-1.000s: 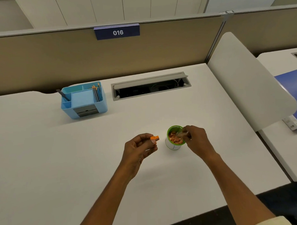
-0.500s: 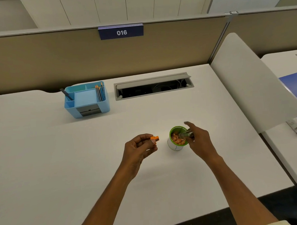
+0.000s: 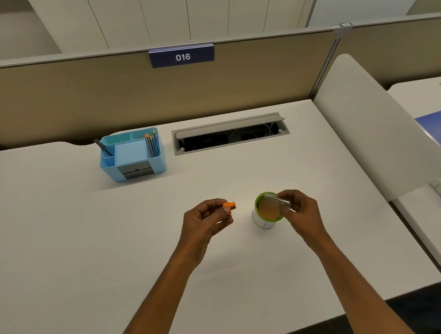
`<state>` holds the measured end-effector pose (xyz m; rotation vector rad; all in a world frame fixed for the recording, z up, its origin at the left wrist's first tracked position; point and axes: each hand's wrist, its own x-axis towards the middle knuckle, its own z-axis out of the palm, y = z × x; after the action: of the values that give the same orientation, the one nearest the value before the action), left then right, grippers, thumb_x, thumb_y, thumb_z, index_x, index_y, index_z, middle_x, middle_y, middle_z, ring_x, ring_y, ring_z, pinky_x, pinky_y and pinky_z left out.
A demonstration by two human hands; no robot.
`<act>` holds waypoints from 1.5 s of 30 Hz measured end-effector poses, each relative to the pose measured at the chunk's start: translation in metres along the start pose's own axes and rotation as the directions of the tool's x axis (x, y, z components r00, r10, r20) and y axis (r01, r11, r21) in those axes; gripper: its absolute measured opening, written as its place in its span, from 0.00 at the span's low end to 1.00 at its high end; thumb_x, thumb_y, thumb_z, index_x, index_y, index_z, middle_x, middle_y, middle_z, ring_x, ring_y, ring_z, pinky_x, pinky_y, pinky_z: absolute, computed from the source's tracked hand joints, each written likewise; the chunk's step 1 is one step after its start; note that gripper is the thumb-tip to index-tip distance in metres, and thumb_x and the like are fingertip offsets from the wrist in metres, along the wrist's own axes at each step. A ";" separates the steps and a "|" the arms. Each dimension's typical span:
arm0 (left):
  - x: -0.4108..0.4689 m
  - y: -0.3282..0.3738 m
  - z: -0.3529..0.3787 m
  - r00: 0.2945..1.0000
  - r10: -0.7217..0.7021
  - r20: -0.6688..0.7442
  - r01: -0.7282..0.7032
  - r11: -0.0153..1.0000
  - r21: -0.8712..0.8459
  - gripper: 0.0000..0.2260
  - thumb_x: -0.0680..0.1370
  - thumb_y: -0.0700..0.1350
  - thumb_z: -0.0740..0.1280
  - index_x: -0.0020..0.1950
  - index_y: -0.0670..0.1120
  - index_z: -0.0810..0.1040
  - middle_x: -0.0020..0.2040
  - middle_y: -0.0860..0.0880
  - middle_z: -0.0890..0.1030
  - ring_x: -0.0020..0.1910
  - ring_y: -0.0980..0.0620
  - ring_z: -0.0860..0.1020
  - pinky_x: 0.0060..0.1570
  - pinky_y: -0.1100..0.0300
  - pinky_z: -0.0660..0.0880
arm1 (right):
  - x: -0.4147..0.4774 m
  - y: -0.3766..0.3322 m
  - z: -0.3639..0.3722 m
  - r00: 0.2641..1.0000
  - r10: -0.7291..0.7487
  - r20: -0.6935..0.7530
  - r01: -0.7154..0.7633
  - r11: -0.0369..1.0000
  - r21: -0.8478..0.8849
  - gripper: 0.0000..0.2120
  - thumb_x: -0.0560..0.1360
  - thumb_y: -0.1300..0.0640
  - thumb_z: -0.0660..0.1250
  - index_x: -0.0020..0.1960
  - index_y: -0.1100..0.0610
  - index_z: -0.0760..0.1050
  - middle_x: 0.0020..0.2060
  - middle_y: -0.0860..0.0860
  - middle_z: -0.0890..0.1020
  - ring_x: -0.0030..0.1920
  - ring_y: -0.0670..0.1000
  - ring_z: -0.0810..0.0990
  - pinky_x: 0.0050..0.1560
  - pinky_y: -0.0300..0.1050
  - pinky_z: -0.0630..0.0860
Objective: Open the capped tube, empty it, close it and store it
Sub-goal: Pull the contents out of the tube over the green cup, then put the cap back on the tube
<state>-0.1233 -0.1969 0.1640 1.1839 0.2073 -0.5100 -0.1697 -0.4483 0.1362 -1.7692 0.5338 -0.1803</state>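
Observation:
My right hand (image 3: 298, 210) pinches a small clear tube (image 3: 276, 199), lying tilted over the far right rim of a white cup with a green rim (image 3: 264, 221). The cup holds orange-brown contents, blurred here. My left hand (image 3: 206, 216) is closed around the tube's orange cap (image 3: 229, 205), held a short way left of the cup and apart from it. Whether anything is left inside the tube cannot be told.
A light blue desk organiser (image 3: 133, 155) with pens and a note pad stands at the back left. An open grey cable tray (image 3: 229, 133) is sunk in the desk behind the cup. A white side panel (image 3: 379, 124) borders the right; a blue folder (image 3: 437, 129) lies beyond.
My right hand has drawn the tube slightly back and to the right over the cup's rim. My left hand with the cap has stayed in place. The view has shifted a little.

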 end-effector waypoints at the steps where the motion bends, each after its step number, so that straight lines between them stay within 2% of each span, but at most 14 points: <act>1: -0.001 0.004 -0.001 1.000 0.009 0.002 -0.009 1.000 0.004 0.11 0.76 0.34 0.73 0.58 0.35 0.83 0.53 0.36 0.87 0.49 0.43 0.85 0.49 0.56 0.84 | -0.003 -0.006 0.002 1.000 0.001 0.022 -0.002 0.997 0.071 0.14 0.66 0.62 0.73 0.52 0.56 0.82 0.48 0.53 0.87 0.49 0.50 0.86 0.48 0.42 0.78; 4: -0.003 0.018 -0.004 0.999 0.038 0.010 -0.038 0.999 0.010 0.10 0.77 0.34 0.72 0.58 0.36 0.83 0.52 0.38 0.88 0.50 0.43 0.85 0.49 0.55 0.84 | -0.014 -0.026 0.010 0.995 -0.031 0.098 0.010 0.978 0.207 0.14 0.71 0.69 0.75 0.54 0.58 0.81 0.48 0.52 0.88 0.50 0.50 0.86 0.50 0.43 0.80; 8: -0.010 0.041 -0.010 0.995 0.095 0.028 -0.096 0.995 0.029 0.11 0.77 0.35 0.72 0.59 0.40 0.84 0.52 0.40 0.89 0.51 0.45 0.87 0.48 0.57 0.84 | -0.028 -0.061 0.028 0.977 -0.125 0.171 0.076 0.959 0.272 0.14 0.72 0.70 0.75 0.56 0.60 0.81 0.48 0.51 0.88 0.47 0.48 0.86 0.49 0.37 0.81; 17: -0.025 0.071 -0.031 0.985 0.170 -0.003 -0.170 0.983 0.064 0.09 0.77 0.36 0.71 0.54 0.44 0.87 0.49 0.45 0.89 0.49 0.46 0.88 0.46 0.58 0.84 | -0.039 -0.106 0.066 0.882 -0.372 0.288 0.345 0.928 0.140 0.15 0.73 0.66 0.75 0.58 0.57 0.83 0.52 0.52 0.87 0.53 0.53 0.86 0.55 0.40 0.82; 24: -0.040 0.073 -0.055 0.978 0.206 -0.041 -0.201 0.974 0.103 0.09 0.76 0.37 0.72 0.55 0.44 0.87 0.49 0.43 0.89 0.48 0.44 0.87 0.48 0.55 0.85 | -0.046 -0.116 0.097 0.819 -0.425 0.385 0.435 0.898 0.066 0.15 0.73 0.65 0.75 0.59 0.55 0.83 0.51 0.50 0.87 0.52 0.53 0.86 0.57 0.47 0.84; 29: -0.048 0.074 -0.068 0.972 0.215 -0.092 -0.206 0.973 0.099 0.11 0.72 0.42 0.74 0.54 0.46 0.87 0.49 0.45 0.90 0.50 0.45 0.88 0.49 0.54 0.85 | -0.052 -0.120 0.114 0.780 -0.464 0.420 0.488 0.871 0.054 0.15 0.73 0.65 0.75 0.59 0.55 0.83 0.51 0.50 0.87 0.51 0.51 0.86 0.57 0.46 0.84; 33: -0.053 0.073 -0.078 0.969 0.222 -0.114 -0.210 0.972 0.107 0.10 0.76 0.40 0.73 0.56 0.43 0.87 0.51 0.43 0.89 0.51 0.44 0.88 0.51 0.53 0.85 | -0.055 -0.121 0.126 0.736 -0.504 0.452 0.546 0.837 0.043 0.15 0.73 0.65 0.75 0.59 0.56 0.83 0.51 0.50 0.87 0.51 0.51 0.86 0.56 0.46 0.84; 39: -0.059 0.074 -0.086 0.967 0.221 -0.129 -0.211 0.974 0.087 0.10 0.76 0.41 0.72 0.55 0.42 0.87 0.50 0.42 0.89 0.50 0.44 0.88 0.50 0.53 0.85 | -0.058 -0.121 0.136 0.730 -0.509 0.456 0.558 0.829 0.031 0.15 0.73 0.62 0.76 0.60 0.55 0.83 0.49 0.50 0.88 0.50 0.49 0.86 0.54 0.46 0.84; 45: -0.061 0.076 -0.093 0.962 0.260 -0.078 -0.253 0.963 0.095 0.14 0.73 0.43 0.73 0.57 0.42 0.86 0.51 0.44 0.89 0.53 0.44 0.87 0.50 0.56 0.84 | -0.061 -0.120 0.142 0.781 -0.414 0.469 0.432 0.899 0.073 0.14 0.75 0.60 0.74 0.60 0.59 0.83 0.44 0.53 0.89 0.39 0.51 0.89 0.46 0.46 0.86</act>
<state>-0.1298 -0.0733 0.2173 1.2961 0.1071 -0.2393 -0.1362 -0.2753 0.2218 -1.8669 -0.2293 -0.0401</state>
